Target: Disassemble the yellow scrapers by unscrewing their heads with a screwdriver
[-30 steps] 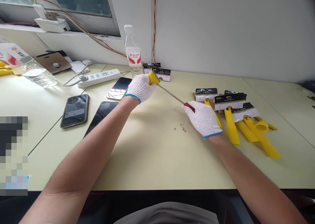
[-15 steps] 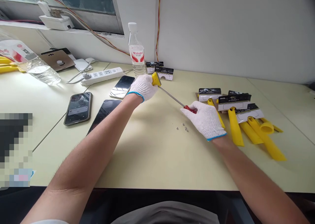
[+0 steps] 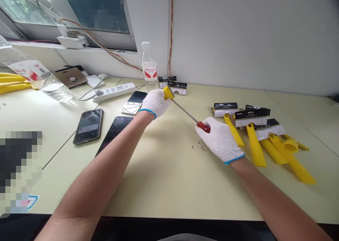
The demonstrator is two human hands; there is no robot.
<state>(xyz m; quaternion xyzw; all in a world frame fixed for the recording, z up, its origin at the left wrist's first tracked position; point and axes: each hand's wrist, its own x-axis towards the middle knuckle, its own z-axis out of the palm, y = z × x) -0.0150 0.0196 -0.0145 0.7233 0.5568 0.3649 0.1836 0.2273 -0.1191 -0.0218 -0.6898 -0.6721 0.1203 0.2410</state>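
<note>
My left hand (image 3: 155,103), in a white knit glove with a blue cuff, is closed around a yellow scraper head (image 3: 168,92) with a grey edge. My right hand (image 3: 218,137), gloved alike, grips the red handle of a screwdriver (image 3: 186,113). The shaft runs up and left, and its tip meets the scraper head; exactly where it seats is too small to tell. Below the screwdriver, several small screws and nuts (image 3: 201,147) lie on the table. To the right of my right hand are several yellow plastic handles (image 3: 256,145), near black-and-white printed cards (image 3: 251,117).
Three phones, one of them dark-cased (image 3: 88,126), lie at left beside a white power strip (image 3: 115,92). A water bottle (image 3: 150,71) stands by the wall; a larger bottle (image 3: 39,75) tilts at far left. More printed cards (image 3: 177,88) lie against the wall.
The whole view has shifted, so things sit lower in the picture. Both hands keep their grips, with the screwdriver tip still at the scraper head.
</note>
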